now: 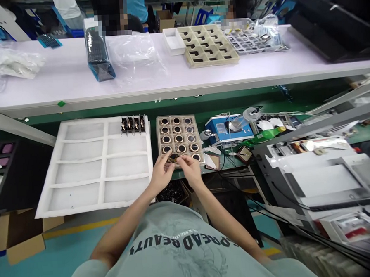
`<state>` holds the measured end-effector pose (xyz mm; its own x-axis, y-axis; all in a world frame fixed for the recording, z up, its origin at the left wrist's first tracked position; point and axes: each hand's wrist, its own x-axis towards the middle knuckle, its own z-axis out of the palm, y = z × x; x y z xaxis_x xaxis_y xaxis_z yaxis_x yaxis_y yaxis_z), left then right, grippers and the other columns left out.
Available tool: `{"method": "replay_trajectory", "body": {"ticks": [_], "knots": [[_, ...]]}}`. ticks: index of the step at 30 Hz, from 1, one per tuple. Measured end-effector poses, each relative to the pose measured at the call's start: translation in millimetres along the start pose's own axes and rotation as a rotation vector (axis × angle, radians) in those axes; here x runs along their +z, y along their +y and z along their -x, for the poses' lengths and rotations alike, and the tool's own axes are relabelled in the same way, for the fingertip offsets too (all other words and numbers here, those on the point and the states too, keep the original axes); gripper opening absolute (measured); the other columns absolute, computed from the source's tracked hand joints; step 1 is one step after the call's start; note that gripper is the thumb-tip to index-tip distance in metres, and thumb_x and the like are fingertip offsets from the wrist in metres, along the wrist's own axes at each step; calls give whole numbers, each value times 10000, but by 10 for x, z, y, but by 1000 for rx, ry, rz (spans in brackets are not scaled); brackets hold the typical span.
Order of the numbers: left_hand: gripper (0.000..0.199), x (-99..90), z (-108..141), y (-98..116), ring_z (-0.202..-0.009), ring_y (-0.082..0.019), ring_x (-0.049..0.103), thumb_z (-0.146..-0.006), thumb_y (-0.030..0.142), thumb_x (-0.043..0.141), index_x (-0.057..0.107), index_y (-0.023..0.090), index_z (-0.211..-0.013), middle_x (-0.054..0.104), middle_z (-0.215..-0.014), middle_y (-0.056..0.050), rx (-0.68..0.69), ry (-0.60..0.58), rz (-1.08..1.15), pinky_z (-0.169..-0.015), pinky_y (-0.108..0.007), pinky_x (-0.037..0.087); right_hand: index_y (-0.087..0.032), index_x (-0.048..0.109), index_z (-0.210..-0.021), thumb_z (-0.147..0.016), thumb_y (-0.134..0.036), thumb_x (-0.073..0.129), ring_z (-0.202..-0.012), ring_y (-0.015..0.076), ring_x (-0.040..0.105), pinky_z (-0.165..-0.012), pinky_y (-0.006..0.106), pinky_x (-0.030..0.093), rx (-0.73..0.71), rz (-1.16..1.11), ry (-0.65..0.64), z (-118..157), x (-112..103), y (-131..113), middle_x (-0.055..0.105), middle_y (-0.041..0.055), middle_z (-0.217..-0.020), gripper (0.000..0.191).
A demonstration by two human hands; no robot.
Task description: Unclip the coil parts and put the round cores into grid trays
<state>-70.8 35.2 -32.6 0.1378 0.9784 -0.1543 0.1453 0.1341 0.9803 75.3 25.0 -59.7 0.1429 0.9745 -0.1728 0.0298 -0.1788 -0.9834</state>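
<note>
My left hand (162, 171) and my right hand (190, 169) meet over the near edge of a clear compartment tray (158, 133). Between their fingertips is a round black-faced watch case (173, 157) with a gold-coloured rim, partly covered by the fingers. Both hands are closed on it, one from each side. Similar round watch cases (179, 139) sit in the tray's compartments; those in the right column look lighter, with a grid pattern. To the left lies a white foam tray (104, 159) with large compartments. Several black parts with metal ends (133, 124) stand in its far right compartment.
Right of the tray are a blue device (217, 130), a green bottle (267, 135) and loose cables. A raised white shelf (70, 84) runs across, carrying a beige compartment tray (212, 62) and plastic bags. A grey machine (274, 179) stands at right. People sit beyond the shelf.
</note>
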Motion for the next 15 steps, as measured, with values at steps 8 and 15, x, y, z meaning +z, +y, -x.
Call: {"method": "replay_trajectory", "body": {"ticks": [8, 15], "knots": [[417, -1442, -1516, 208, -1233, -380, 526, -895, 333, 538, 625, 129, -1249, 550, -1342, -232, -68, 476, -973, -1025, -499, 412, -141, 696, -902, -839, -367, 600, -688, 192, 638, -686, 310, 502, -173, 452, 255, -803, -959, 107, 710, 68, -781, 253], [410, -1625, -2044, 200, -1120, -426, 586, -830, 446, 598, 675, 84, -1006, 668, -1126, -283, -247, 421, -1148, -914, -498, 442, -129, 736, -1011, -907, -186, 505, -911, 229, 632, -796, 299, 448, -377, 1196, -63, -1424, -1106, -121, 712, 135, -1000, 259]]}}
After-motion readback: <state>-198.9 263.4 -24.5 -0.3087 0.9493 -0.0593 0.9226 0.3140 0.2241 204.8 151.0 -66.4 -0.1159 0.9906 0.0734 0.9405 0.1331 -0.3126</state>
